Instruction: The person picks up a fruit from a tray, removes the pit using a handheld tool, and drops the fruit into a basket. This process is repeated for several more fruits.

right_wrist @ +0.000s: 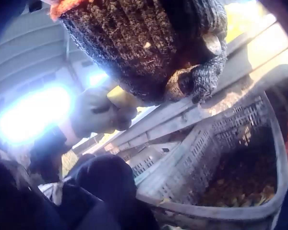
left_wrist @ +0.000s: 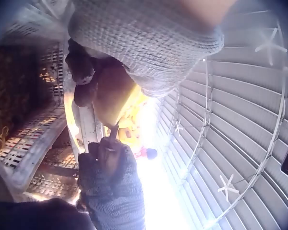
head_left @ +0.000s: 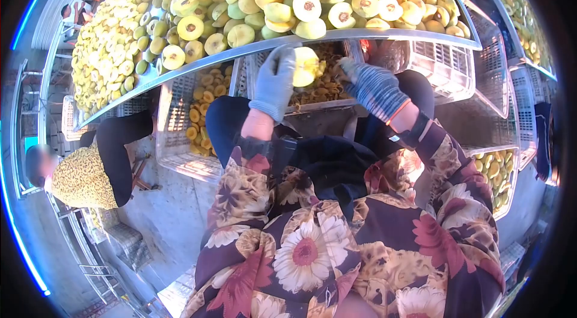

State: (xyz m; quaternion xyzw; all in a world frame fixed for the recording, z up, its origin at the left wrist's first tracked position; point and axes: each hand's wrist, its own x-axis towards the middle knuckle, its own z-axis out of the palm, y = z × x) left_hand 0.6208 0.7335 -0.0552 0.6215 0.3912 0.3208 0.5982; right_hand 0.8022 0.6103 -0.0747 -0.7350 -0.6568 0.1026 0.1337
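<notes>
My left hand (head_left: 274,80), in a pale grey glove, grips a yellow peach (head_left: 305,67) just below the edge of the metal table. In the left wrist view, its fingers and thumb wrap the peach (left_wrist: 110,93). Close beside it, my right hand (head_left: 374,91) wears a striped knitted glove with an orange cuff. This hand pinches a small tool (left_wrist: 114,131) whose narrow tip points at the peach; most of the tool is hidden by the fingers. Both hands are above a crate (head_left: 324,103) holding brown scraps.
Halved peaches are heaped on the metal-rimmed table (head_left: 384,33). A plastic crate (head_left: 180,165) of peach halves stands on the left, with more crates (head_left: 442,68) on the right. Another person (head_left: 87,177) sits at far left.
</notes>
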